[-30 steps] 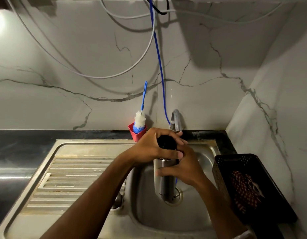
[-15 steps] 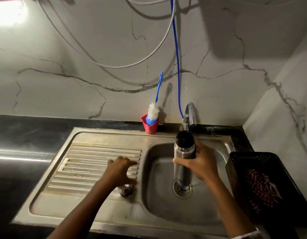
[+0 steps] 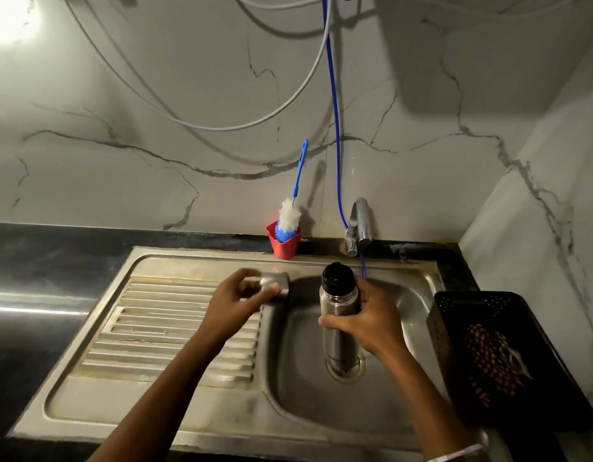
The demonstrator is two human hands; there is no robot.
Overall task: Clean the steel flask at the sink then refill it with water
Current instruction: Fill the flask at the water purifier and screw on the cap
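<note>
The steel flask (image 3: 338, 306) stands upright in the sink basin (image 3: 305, 388), its base over the drain, with a black stopper (image 3: 337, 278) in its neck. My right hand (image 3: 371, 323) grips the flask's upper body from the right. My left hand (image 3: 233, 303) holds the flask's steel cap (image 3: 275, 285) in its fingertips, just left of the flask and above the basin's edge. The tap (image 3: 361, 221) stands behind the flask, and no water shows at its spout.
A blue-handled bottle brush (image 3: 290, 216) stands in a red cup (image 3: 284, 245) at the back of the sink. The ribbed drainboard (image 3: 155, 328) lies to the left. A black perforated basket (image 3: 495, 308) holding a patterned cloth sits on the right. A blue hose (image 3: 333, 128) hangs down beside the tap.
My left hand left the flask's top, reached down to the drainboard, and now holds the steel cap up beside the flask. My right hand kept its grip on the flask.
</note>
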